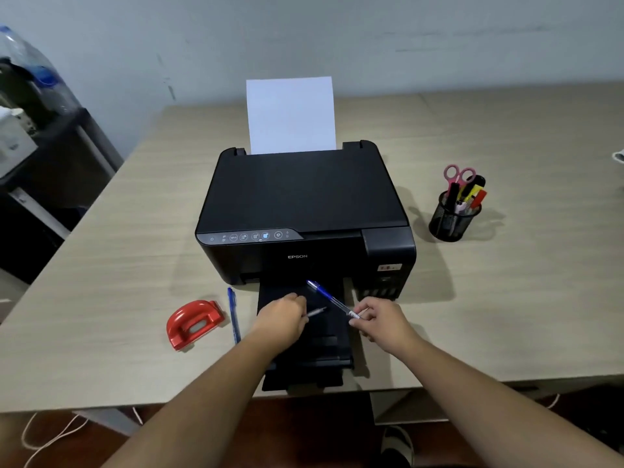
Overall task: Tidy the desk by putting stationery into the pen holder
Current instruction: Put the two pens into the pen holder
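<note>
My right hand [383,320] pinches the rear end of a blue pen [329,297], which angles up and left over the printer's output tray [332,344]. My left hand [282,317] is closed on a thin dark pen [317,311] whose tip sticks out to the right above the same tray. A second blue pen [233,314] lies on the desk left of the tray. The black mesh pen holder [450,219] stands at the right, holding pink-handled scissors [458,176] and several markers.
A black Epson printer [302,211] with a white sheet [291,114] in its rear feed fills the middle of the beige desk [506,298]. A red hole punch [193,323] sits at the front left. A dark side shelf with clutter [33,130] stands at far left.
</note>
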